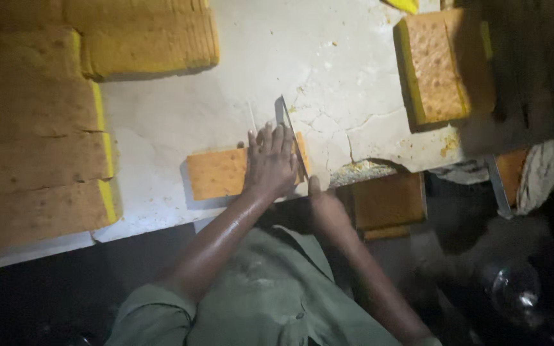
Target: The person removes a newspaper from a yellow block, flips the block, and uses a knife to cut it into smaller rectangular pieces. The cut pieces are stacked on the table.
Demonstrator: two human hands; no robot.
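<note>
Left hand (pixel 270 163): fingers spread flat, pressing down on the cake slab (pixel 216 173), gripping nothing.
Right hand (pixel 325 208): at the surface (pixel 181 115) edge, fingers clenched around the knife (pixel 290 131) handle.
Knife: blade upright along the slab's end, just beside the left fingertips.
Cake slab: under the left fingers, near the surface's front edge.
Beyond the fingers: a cake block (pixel 440 67) far right, stacked cake sheets (pixel 33 128) far left.

Head view, steeply down, seemingly close.

flat orange-yellow cake slab (pixel 216 173), knife (pixel 290 131) slicing it
</note>
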